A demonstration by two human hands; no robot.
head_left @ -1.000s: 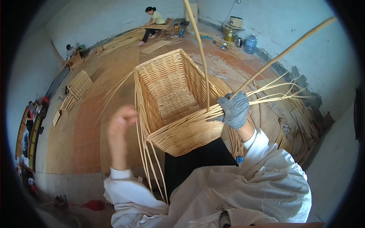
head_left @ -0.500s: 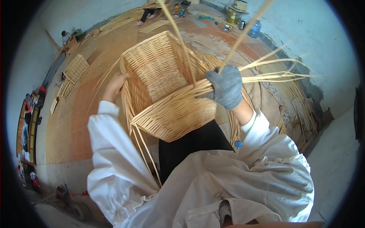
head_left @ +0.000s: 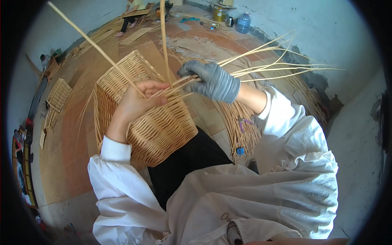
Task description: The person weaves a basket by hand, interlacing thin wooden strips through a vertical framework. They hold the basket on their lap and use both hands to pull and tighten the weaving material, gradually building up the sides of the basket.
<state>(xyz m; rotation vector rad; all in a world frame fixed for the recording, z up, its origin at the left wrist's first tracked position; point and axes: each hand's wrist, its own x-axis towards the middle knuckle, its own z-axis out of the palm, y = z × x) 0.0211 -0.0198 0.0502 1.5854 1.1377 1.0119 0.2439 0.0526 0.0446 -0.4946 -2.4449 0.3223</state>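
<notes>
A woven wicker basket [head_left: 159, 130] rests tilted against my lap, its opening partly hidden behind my left arm. My bare left hand [head_left: 141, 100] is closed over the basket's near rim, gripping the willow rods there with thumb and fingers. Just to its right, my right hand [head_left: 210, 81] in a grey glove pinches the same bundle of willow rods [head_left: 179, 87]. The loose ends of these rods [head_left: 277, 69] fan out to the right beyond the glove. Two thicker stakes rise from the rim, one upright [head_left: 164, 41], one leaning left [head_left: 90, 41].
Loose willow rods [head_left: 237, 126] lie on the floor to the right of my lap, with a small blue object [head_left: 240, 151] on them. A flat woven piece [head_left: 59, 94] lies at left. Farther back are a blue water jug [head_left: 243, 23] and a seated person [head_left: 132, 12].
My left hand has moved from the basket's far left side to the near rim, beside my right hand. The basket has turned and shifted left and down.
</notes>
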